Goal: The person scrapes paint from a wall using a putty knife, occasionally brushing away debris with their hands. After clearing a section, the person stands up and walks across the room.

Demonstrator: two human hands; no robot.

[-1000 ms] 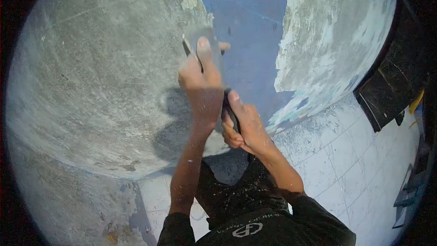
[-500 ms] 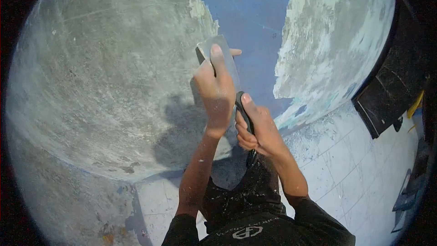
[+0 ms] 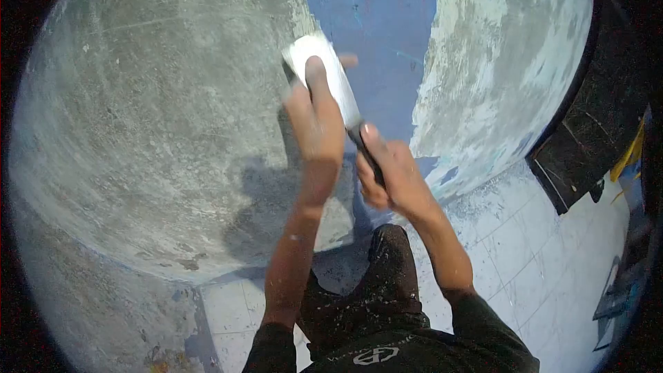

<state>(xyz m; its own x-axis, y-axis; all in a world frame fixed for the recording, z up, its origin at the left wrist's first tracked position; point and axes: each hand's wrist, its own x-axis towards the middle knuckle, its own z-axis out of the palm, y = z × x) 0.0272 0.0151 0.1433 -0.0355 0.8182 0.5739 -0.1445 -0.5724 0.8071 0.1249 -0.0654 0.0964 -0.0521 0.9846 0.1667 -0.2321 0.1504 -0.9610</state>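
A wide-bladed scraper [image 3: 340,90] lies slantwise against the wall, its bright blade tip at the ragged left edge of the blue paint [image 3: 376,24]. My right hand [image 3: 397,176] is wrapped round the scraper's black handle. Higher up, my left hand [image 3: 316,121] grips the blade, thumb pressed along its face. One left finger sticks out past the blade's right side; the others are partly hidden and blurred. A dark edge shows by the blade's left side, and I cannot make out what it is.
Bare grey wall [image 3: 173,97] spreads to the left. Patchy grey and white wall [image 3: 476,48] stands right of the blue strip. White floor tiles [image 3: 511,255] with flakes lie below. A black panel-like object [image 3: 577,145] and something yellow [image 3: 627,162] are at the right.
Both hands and the scraper have shifted slightly up and left. The blade, grey before, now catches the light and looks bright white.
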